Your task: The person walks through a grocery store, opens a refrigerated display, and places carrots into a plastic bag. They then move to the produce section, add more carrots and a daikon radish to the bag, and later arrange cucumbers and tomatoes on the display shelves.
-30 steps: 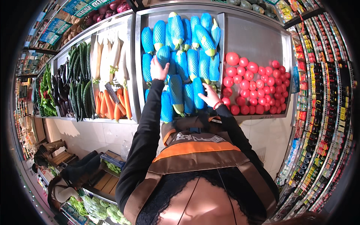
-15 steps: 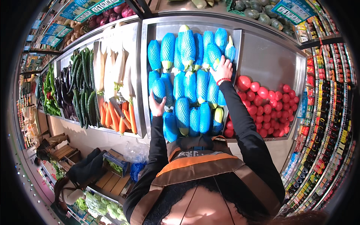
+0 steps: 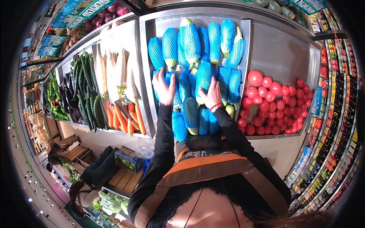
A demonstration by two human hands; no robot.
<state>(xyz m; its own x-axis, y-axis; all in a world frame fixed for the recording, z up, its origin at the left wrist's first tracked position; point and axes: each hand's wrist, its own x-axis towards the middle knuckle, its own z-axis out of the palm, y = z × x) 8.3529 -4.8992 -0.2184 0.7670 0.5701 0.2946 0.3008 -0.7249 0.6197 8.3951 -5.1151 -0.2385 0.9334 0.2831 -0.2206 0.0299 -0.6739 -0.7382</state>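
Rows of pale green zucchini in blue foam net sleeves lie in a metal display bin before me. My right hand is closed around the lower part of one sleeved zucchini, which lies over others in the middle row. At the left end of that row my left hand grips another sleeved zucchini, thumb and fingers to either side; the hand covers much of it. Below both hands, a nearer row of sleeved zucchini reaches my apron.
Red tomatoes fill the near part of the right-hand bin. To the left are white radishes, carrots, cucumbers and dark eggplants. Packed shelves curve along the right; a person is at lower left.
My right hand has moved from the far right row toward me and leftward, bringing a zucchini onto the middle row. My left hand has shifted slightly farther away and right.
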